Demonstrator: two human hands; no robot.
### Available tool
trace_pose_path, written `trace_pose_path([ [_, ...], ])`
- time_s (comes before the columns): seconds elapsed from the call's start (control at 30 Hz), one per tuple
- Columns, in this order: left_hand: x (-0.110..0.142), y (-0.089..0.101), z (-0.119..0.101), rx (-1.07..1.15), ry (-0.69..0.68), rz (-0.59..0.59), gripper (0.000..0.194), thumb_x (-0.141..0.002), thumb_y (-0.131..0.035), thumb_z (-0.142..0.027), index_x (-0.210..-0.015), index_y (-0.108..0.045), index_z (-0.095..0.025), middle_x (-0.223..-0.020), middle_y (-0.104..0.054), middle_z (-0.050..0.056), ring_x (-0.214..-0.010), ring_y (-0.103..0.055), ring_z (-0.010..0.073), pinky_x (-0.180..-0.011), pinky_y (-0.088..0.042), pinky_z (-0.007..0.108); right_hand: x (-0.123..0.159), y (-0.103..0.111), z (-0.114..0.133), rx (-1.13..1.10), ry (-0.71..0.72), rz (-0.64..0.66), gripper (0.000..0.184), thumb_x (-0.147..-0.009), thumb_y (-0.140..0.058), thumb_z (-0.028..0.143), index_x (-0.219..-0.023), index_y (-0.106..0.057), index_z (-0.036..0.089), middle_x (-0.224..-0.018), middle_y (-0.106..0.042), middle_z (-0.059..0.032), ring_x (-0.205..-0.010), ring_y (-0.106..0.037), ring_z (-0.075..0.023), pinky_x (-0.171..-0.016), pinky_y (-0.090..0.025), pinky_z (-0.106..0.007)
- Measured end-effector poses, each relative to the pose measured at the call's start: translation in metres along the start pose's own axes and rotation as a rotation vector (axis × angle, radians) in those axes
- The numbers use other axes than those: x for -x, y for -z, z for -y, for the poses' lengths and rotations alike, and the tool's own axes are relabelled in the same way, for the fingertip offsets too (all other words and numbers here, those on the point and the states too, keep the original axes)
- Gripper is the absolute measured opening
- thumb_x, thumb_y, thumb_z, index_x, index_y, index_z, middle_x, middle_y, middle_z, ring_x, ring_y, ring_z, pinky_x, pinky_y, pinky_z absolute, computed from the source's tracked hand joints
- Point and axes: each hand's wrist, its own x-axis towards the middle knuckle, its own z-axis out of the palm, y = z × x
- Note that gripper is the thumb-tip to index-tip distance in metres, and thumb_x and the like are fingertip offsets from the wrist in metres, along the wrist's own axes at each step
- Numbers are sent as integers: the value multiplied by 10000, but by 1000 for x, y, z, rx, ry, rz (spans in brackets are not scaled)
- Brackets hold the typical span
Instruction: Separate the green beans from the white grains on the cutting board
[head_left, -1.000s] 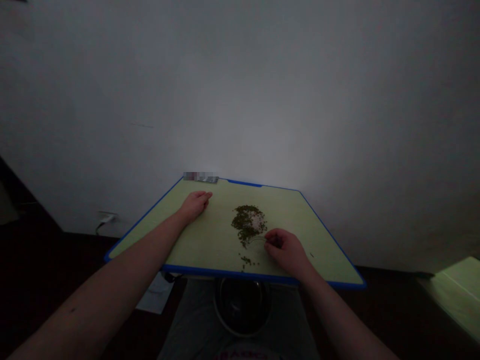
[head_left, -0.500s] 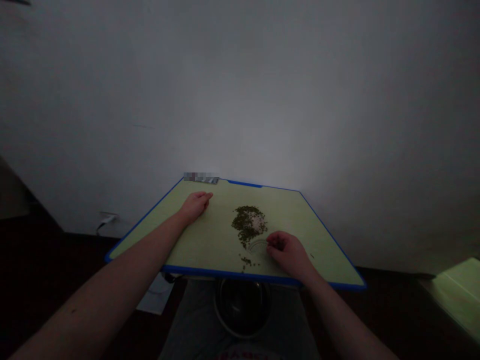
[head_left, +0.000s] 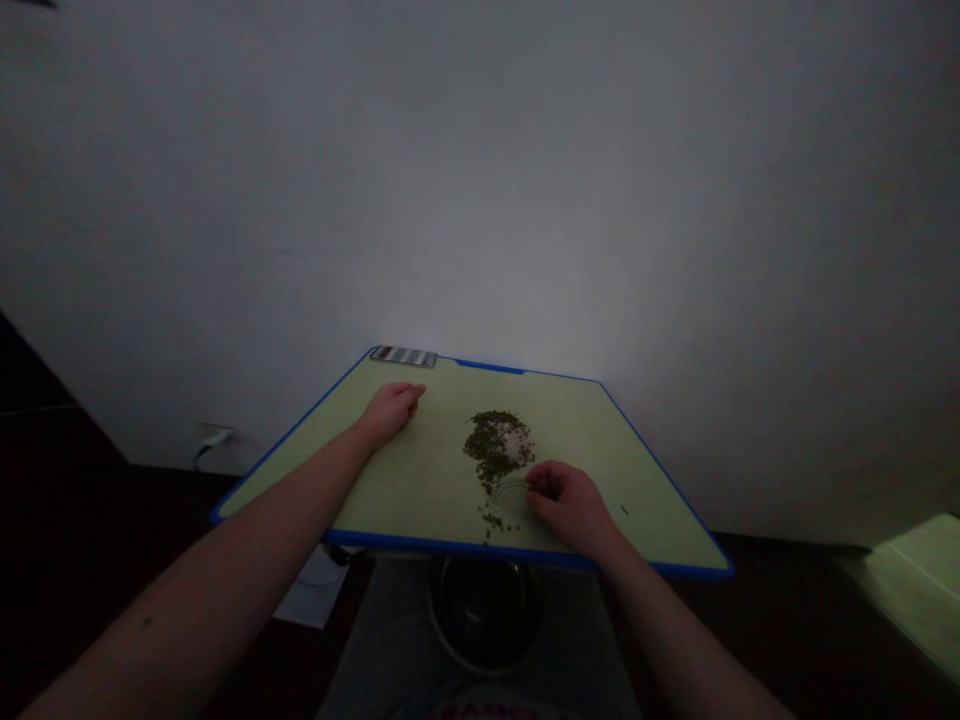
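Observation:
On the pale green tabletop [head_left: 420, 480] lies a pile of small green beans [head_left: 491, 445] with pale white grains [head_left: 513, 444] on its right side. My right hand [head_left: 566, 500] is at the near right of the pile, its fingers pinching the edge of a clear, round-rimmed dish or lid [head_left: 510, 490]. That see-through piece lies low over the table, beside the near end of the pile. My left hand [head_left: 391, 412] rests on the table to the left of the pile, fingers curled and one finger pointing forward, with nothing visible in it.
A blue edge [head_left: 450, 547] runs round the table. A flat striped item [head_left: 405, 356] lies at the far left corner. Below the near edge, a dark round bowl [head_left: 487, 615] sits at my lap. The wall [head_left: 525, 200] stands behind; a plug [head_left: 217, 438] is low on it.
My right hand has shifted slightly left with the clear piece, toward the near end of the beans. My left hand has stayed in place.

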Motion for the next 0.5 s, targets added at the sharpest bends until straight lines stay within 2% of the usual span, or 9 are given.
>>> trace_pose_path([
  [0.23, 1, 1, -2, 26, 11, 32, 391, -711, -479, -502, -483, -431, -188, -376, -379, -48, -360, -325, 86, -420, -267, 247, -2, -7, 3, -58, 21, -45, 170, -670, -537, 205, -829, -589, 174, -710, -630, -17, -648, -582, -141, -614, -446, -256],
  [0.5, 1, 1, 0, 15, 13, 24, 397, -713, -474, -522, -501, -426, -189, -396, -381, -48, -364, -333, 85, -416, -268, 243, -3, 7, 6, -15, 28, -82, 147, -650, -530, 185, -785, -588, 175, -663, -617, -4, -606, -568, -136, -576, -434, -246],
])
